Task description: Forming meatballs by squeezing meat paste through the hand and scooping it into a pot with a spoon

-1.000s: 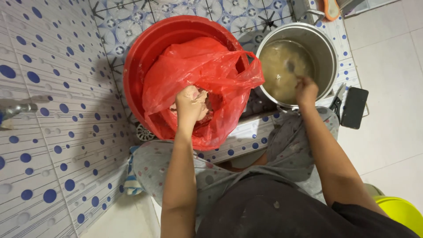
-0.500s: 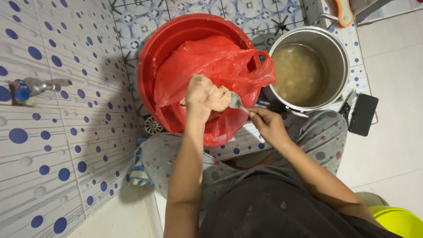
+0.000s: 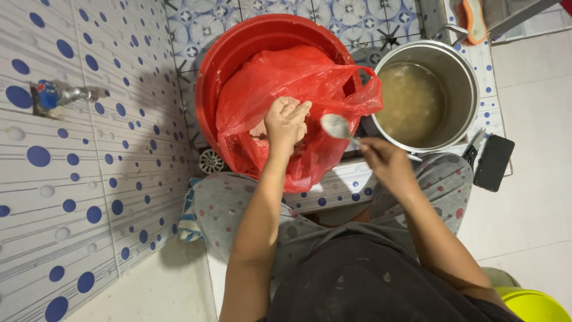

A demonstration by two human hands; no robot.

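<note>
The left hand (image 3: 286,121) is resting cupped, fingers together, on the red plastic bag (image 3: 310,83) lining the red tub (image 3: 238,53). At its three o'clock, the right hand (image 3: 384,161) is gripping a metal spoon (image 3: 336,126), the steel pot (image 3: 462,77) sitting just beyond.

bright, even indoor light, colours saturated. soft shadow of the red tub (image 3: 214,77) falls left onto the dotted wall tiles (image 3: 77,173). mild glare on the steel pot (image 3: 465,77) rim and on the spoon (image 3: 335,125), which is slightly motion-blurred. wide-angle bending at frame edges; lap at the bottom soft, rest sharp.
</note>
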